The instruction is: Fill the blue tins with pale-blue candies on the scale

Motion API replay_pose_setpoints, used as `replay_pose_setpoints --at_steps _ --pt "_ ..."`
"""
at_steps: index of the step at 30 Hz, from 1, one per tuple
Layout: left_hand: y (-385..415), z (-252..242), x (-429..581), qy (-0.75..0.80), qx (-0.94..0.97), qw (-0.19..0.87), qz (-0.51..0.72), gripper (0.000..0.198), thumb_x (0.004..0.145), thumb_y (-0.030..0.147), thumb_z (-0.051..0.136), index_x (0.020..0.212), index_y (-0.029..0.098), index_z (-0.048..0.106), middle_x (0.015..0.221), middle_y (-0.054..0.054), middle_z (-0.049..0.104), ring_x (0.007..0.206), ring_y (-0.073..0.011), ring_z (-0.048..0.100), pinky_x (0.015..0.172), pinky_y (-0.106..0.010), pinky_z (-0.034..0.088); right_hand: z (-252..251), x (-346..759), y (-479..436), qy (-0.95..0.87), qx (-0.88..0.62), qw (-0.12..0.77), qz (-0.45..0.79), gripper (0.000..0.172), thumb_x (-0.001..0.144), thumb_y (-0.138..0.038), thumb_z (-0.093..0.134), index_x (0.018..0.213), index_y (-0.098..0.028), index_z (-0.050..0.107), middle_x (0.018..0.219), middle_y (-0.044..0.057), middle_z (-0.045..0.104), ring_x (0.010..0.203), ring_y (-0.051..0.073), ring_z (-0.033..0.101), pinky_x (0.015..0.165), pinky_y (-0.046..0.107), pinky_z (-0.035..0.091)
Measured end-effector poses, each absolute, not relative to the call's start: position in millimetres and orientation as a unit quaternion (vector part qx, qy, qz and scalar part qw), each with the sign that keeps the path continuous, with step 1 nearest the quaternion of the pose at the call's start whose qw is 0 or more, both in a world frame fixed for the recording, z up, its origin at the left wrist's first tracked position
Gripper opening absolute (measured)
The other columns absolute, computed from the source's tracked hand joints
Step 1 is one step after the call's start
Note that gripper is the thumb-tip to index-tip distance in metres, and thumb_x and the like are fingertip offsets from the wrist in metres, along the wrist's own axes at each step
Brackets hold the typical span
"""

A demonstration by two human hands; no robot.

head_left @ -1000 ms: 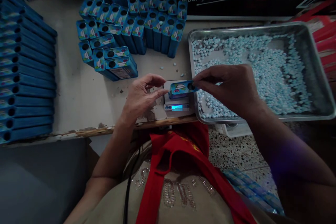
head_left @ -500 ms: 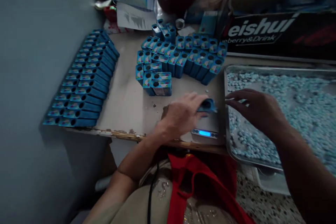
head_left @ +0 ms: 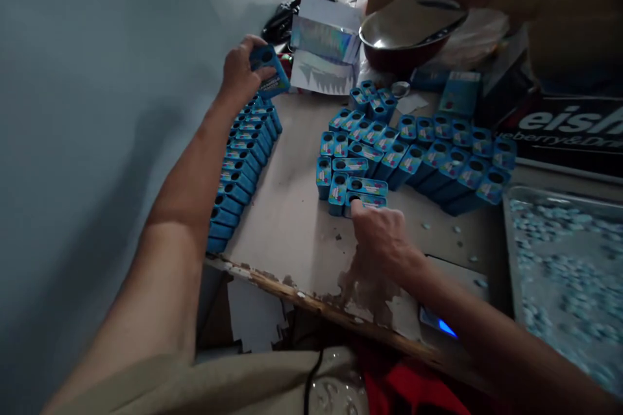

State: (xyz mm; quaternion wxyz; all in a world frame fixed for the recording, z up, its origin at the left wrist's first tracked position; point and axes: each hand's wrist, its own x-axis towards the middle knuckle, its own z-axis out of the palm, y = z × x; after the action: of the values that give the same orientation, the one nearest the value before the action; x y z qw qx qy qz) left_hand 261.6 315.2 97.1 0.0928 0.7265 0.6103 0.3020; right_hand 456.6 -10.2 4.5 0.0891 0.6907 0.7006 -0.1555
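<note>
My left hand (head_left: 239,72) holds a small blue box (head_left: 273,75) with a round dark hole in its top. This box is tilted, just above the far end of the long left block of matching blue boxes (head_left: 237,176). On the other side, my right hand (head_left: 384,230) has its fingers closed at the nearest blue box (head_left: 370,201) of the middle group (head_left: 393,157). Part of that box is hidden by the hand. Below the right forearm, a small scale (head_left: 438,323) with a lit blue display is partly covered.
A metal tray (head_left: 510,253) of pale blue pellets (head_left: 574,272) stands at the right. Few loose pellets lie near the scale. Behind are a bowl (head_left: 409,55), an open silvery carton (head_left: 324,39) and a black printed carton (head_left: 574,136). A wall (head_left: 97,110) borders the left; the table's front edge (head_left: 311,303) is chipped.
My left hand has carried a blue box from above the scale to the far left block. My right hand has left the tray for the middle group. The view has turned left.
</note>
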Motion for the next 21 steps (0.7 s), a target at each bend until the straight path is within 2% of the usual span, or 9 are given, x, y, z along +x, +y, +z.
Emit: replay_pose_setpoints --at_steps 2,4,6,10,13,15,17,18,21 --pt "345.3 91.4 269.9 0.602 0.735 0.117 0.289 0.061 0.088 -0.007 0.092 0.140 0.018 0.073 0.128 0.020 0.083 0.108 -0.0012 0.062 0.103 -0.013 0.045 -0.6 464.4 -16.8 0.697 0.695 0.094 -0.148 0.028 0.116 -0.010 0.060 0.129 -0.019 0.083 0.097 0.019 0.088 0.089 0.034 0.090 0.060 0.032 0.039" --pt "369.4 79.5 274.0 0.590 0.745 0.146 0.276 0.053 0.092 0.000 0.091 0.137 0.020 0.073 0.129 0.023 0.082 0.108 -0.0004 0.060 0.104 -0.011 0.044 -11.4 479.6 -28.4 0.690 0.707 0.089 -0.131 0.018 0.119 -0.035 0.071 0.126 -0.024 0.083 0.093 0.015 0.087 0.086 0.036 0.089 0.058 0.032 0.036" --pt "388.3 63.3 273.6 0.583 0.748 0.176 0.262 0.047 0.090 0.004 0.095 0.129 0.020 0.074 0.128 0.024 0.082 0.108 -0.0003 0.058 0.108 -0.010 0.043 -28.4 499.2 -43.9 0.680 0.723 0.064 -0.098 0.031 0.113 -0.054 0.080 0.123 -0.025 0.082 0.097 0.013 0.085 0.079 0.035 0.086 0.056 0.031 0.032" --pt "409.9 32.3 261.4 0.571 0.754 0.239 0.219 0.032 0.094 0.012 0.095 0.117 0.017 0.074 0.129 0.021 0.084 0.108 0.0015 0.056 0.114 -0.007 0.041 -67.9 538.8 -73.4 0.683 0.727 -0.033 -0.054 0.014 0.111 -0.036 0.072 0.108 -0.025 0.078 0.107 0.011 0.079 0.068 0.026 0.076 0.055 0.031 0.031" --pt "409.8 20.4 249.9 0.576 0.752 0.266 0.177 0.027 0.102 0.033 0.093 0.110 0.016 0.073 0.124 0.018 0.086 0.108 0.0007 0.058 0.119 -0.009 0.043 -78.4 559.0 -84.7 0.685 0.714 -0.129 -0.067 0.012 0.105 -0.032 0.063 0.097 -0.026 0.070 0.101 0.009 0.076 0.068 0.025 0.072 0.057 0.032 0.039" --pt "404.1 15.9 245.9 0.585 0.749 0.273 0.152 0.041 0.104 0.050 0.093 0.109 0.014 0.073 0.131 0.014 0.086 0.113 -0.0022 0.060 0.132 -0.019 0.043 -70.1 568.6 -88.3 0.674 0.709 -0.191 -0.075 0.010 0.102 -0.033 0.061 0.096 -0.027 0.067 0.093 0.006 0.074 0.069 0.025 0.072 0.062 0.034 0.045" --pt "399.1 10.2 245.1 0.600 0.746 0.257 0.132 0.056 0.104 0.061 0.094 0.115 0.009 0.075 0.151 0.005 0.083 0.131 -0.0087 0.062 0.146 -0.037 0.035 -53.5 578.7 -92.0 0.655 0.716 -0.228 -0.082 0.005 0.100 -0.030 0.062 0.097 -0.028 0.066 0.089 0.005 0.072 0.070 0.026 0.072 0.065 0.036 0.049" --pt "398.3 6.1 244.9 0.613 0.744 0.238 0.121 0.065 0.103 0.064 0.095 0.122 0.006 0.075 0.160 0.000 0.078 0.143 -0.0140 0.061 0.150 -0.046 0.031 -44.2 584.9 -95.0 0.645 0.722 -0.235 -0.087 0.003 0.099 -0.029 0.064 0.097 -0.029 0.065 0.088 0.005 0.072 0.070 0.026 0.071 0.065 0.037 0.049" --pt "404.1 -10.2 242.2 0.614 0.778 0.101 0.085 0.088 0.106 0.079 0.086 0.155 0.007 0.070 0.182 -0.004 0.062 0.174 -0.0335 0.049 0.152 -0.059 0.029 -19.0 606.8 -113.2 0.621 0.736 -0.245 -0.113 0.012 0.100 -0.030 0.069 0.092 -0.030 0.060 0.094 0.007 0.075 0.070 0.026 0.069 0.062 0.038 0.049"
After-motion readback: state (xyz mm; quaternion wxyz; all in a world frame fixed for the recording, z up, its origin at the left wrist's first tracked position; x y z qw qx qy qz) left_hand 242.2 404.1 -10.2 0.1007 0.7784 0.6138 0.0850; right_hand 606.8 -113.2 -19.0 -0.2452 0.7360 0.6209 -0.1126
